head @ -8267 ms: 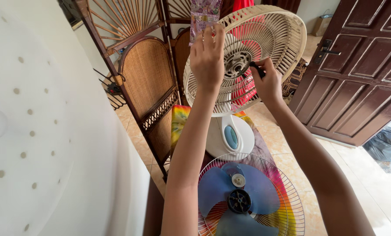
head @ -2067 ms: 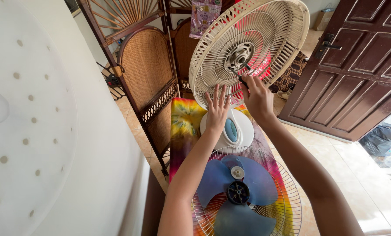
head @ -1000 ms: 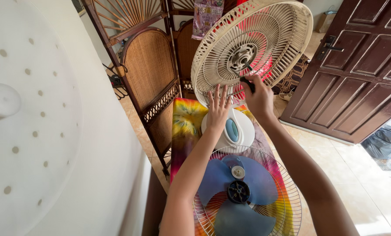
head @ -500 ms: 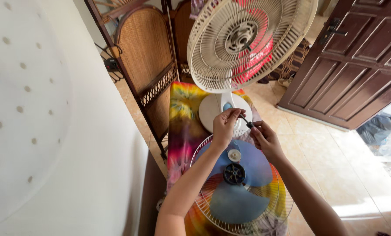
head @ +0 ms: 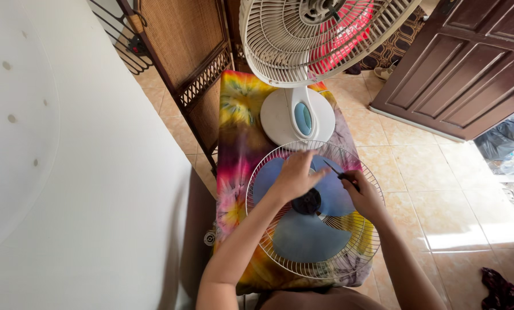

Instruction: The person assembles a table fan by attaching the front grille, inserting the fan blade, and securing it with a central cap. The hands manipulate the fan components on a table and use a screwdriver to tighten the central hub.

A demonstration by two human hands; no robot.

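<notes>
Seen from above, the left hand (head: 296, 174) rests fingers-down on a blue fan blade (head: 310, 227) lying in a white wire guard (head: 257, 241) (on tie-dye cloth (head: 234, 138)). Beside it, the right hand (head: 365, 195) clasps a dark-handled screwdriver (head: 340, 174).

Two hands are seen: left hand (head: 296, 174), right hand (head: 365, 195). One screwdriver (head: 338, 173), one blade (head: 308, 224) and two grilles (head: 320, 267) (head: 280, 46) are counted

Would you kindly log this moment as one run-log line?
left hand: over blue fan blade | right hand: holds screwdriver | blade lies in wire fan guard | fan base behind
</notes>
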